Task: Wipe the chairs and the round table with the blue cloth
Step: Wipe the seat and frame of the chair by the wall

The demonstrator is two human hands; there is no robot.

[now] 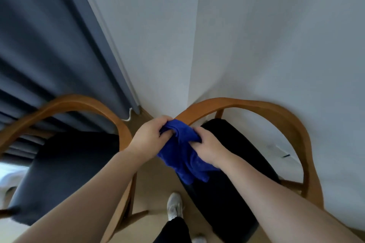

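Both hands hold the blue cloth (184, 154), bunched up, in the air between two chairs. My left hand (150, 137) grips its upper left part and my right hand (207, 147) grips its right side. The cloth's lower end hangs down over the front left edge of the right chair's black seat. The right chair (276, 112) has a curved wooden back. The left chair (79, 102) has the same wooden back and a dark seat (65, 163). The round table is not in view.
A dark blue curtain (49, 45) hangs behind the left chair. White walls (256, 45) meet in a corner behind the chairs. My white shoe (173, 206) stands on the beige floor (150, 187) between the chairs.
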